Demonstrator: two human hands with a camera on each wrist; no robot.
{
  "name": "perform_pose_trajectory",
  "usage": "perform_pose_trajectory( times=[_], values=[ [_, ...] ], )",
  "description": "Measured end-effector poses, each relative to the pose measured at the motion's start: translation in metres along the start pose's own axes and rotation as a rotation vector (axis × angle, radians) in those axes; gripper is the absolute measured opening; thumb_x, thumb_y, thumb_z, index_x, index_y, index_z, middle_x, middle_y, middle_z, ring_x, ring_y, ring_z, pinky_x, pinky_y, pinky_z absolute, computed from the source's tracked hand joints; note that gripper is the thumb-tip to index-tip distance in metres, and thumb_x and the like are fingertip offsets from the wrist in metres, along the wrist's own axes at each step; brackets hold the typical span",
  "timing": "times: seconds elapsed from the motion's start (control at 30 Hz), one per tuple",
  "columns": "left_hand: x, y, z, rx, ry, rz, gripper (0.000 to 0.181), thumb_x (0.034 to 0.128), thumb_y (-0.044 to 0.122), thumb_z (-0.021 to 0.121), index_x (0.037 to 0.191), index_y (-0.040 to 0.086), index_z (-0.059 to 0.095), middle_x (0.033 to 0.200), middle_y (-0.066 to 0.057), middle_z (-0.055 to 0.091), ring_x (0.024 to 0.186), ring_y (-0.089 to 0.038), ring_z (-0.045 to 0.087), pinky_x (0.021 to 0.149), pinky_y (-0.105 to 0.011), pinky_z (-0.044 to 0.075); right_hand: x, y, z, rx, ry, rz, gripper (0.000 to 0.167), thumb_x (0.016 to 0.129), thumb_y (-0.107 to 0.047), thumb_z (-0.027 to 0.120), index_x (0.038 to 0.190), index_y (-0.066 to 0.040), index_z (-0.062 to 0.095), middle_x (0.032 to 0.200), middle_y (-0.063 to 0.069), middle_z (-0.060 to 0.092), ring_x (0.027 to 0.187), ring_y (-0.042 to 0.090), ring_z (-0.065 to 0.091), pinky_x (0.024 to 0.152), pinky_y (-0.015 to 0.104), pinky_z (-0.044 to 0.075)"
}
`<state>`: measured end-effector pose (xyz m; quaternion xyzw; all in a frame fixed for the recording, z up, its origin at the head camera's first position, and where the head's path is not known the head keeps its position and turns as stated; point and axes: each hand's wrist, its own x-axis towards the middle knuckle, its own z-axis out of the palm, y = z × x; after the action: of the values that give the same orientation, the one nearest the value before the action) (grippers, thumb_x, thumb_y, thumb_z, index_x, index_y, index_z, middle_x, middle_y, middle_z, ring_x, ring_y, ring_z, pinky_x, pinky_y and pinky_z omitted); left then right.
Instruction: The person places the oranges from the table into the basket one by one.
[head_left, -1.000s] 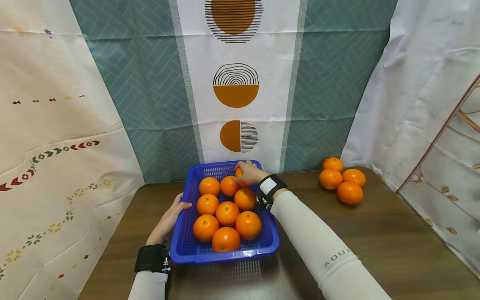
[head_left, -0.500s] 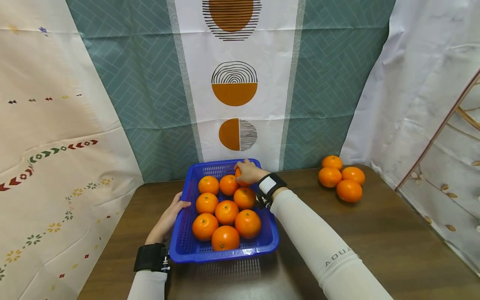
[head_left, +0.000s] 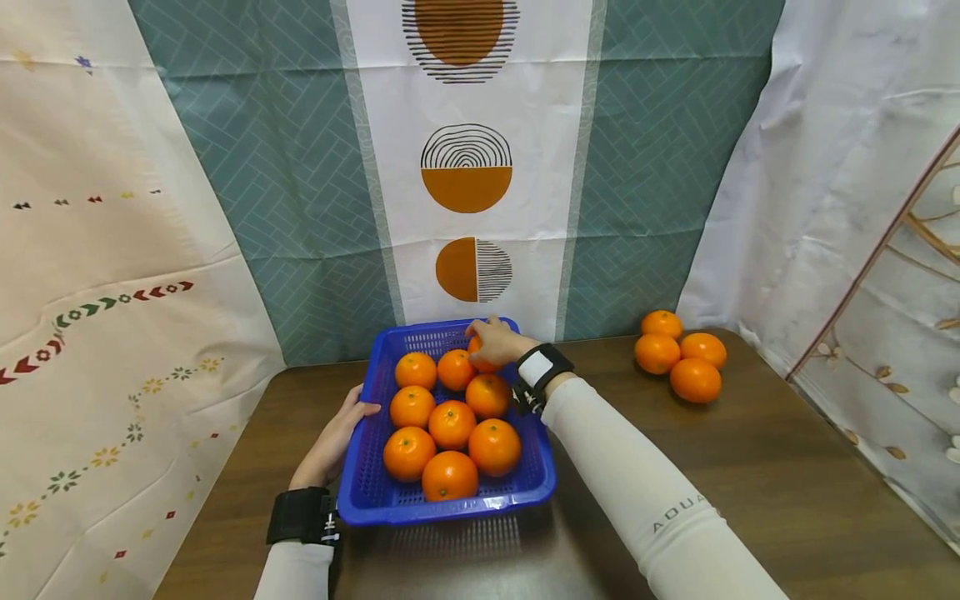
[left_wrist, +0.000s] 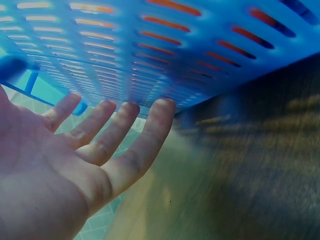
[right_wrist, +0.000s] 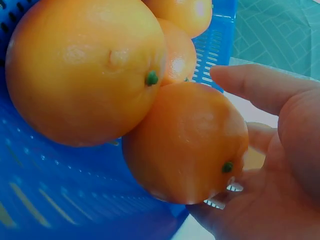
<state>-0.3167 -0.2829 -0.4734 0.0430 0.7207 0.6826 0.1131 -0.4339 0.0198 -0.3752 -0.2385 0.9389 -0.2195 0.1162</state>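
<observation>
A blue slotted plastic basket (head_left: 450, 510) stands on the table with several oranges (head_left: 452, 425) in it. My left hand (head_left: 337, 437) holds the basket's left side, thumb over the rim. In the left wrist view its fingers (left_wrist: 159, 120) lie against the slotted outer wall. At the basket's far right corner my right hand (head_left: 498, 342) curls round an orange (right_wrist: 185, 145), which touches a larger orange (right_wrist: 85, 70) in the right wrist view. There the thumb (right_wrist: 250, 85) lies above the held orange, seemingly a little off its skin; the fingers reach partly behind it and are partly hidden.
Several more oranges (head_left: 678, 357) sit in a group at the far right of the brown wooden table (head_left: 637, 433). A patterned curtain (head_left: 315, 250) hangs just behind the table's far edge. Printed white cloth hangs at both sides.
The head view has shifted slightly, so the scene sits a little farther left. Both hands keep nearly the same places at the basket, and the oranges keep their arrangement.
</observation>
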Motion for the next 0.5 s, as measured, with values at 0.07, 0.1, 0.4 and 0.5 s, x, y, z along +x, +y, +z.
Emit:
perform_pose_trajectory(
  times=[0.07,0.1,0.4,0.5],
  values=[
    [0.000,0.000,0.000,0.000,0.000,-0.004,0.061,0.1100,0.029,0.043,0.162,0.020,0.013,0.154,-0.026,0.033,0.113,-0.030,0.063,0.089,-0.043,0.060,-0.001,0.001,-0.002,0.011,0.009,-0.012,0.048,0.100,-0.021,0.066,0.145,-0.009,0.053,0.149,0.025,0.038,0.134,0.041,0.043,0.108,0.051,0.044],
    [0.000,0.000,0.000,0.000,0.002,-0.007,0.061,0.1100,0.029,0.043,0.162,0.021,0.013,0.154,-0.026,0.033,0.113,-0.030,0.063,0.089,-0.043,0.060,-0.002,0.002,-0.002,0.015,0.018,-0.022,0.048,0.100,-0.021,0.066,0.145,-0.009,0.053,0.147,0.025,0.040,0.132,0.040,0.044,0.107,0.050,0.044],
    [0.001,0.000,0.000,0.002,0.014,-0.015,0.061,0.1101,0.030,0.044,0.162,0.023,0.014,0.156,-0.024,0.034,0.117,-0.034,0.062,0.090,-0.045,0.059,-0.010,0.010,-0.020,0.166,0.082,-0.119,0.048,0.102,-0.018,0.064,0.145,-0.003,0.051,0.150,0.030,0.035,0.136,0.039,0.043,0.113,0.048,0.039],
    [0.001,0.000,0.000,0.003,0.013,-0.015,0.061,0.1101,0.031,0.044,0.163,0.023,0.015,0.156,-0.024,0.034,0.116,-0.034,0.063,0.089,-0.045,0.059,-0.015,0.014,-0.025,0.187,0.114,-0.141,0.048,0.102,-0.018,0.063,0.145,-0.002,0.051,0.149,0.030,0.037,0.139,0.040,0.041,0.114,0.048,0.039]
  ],
)
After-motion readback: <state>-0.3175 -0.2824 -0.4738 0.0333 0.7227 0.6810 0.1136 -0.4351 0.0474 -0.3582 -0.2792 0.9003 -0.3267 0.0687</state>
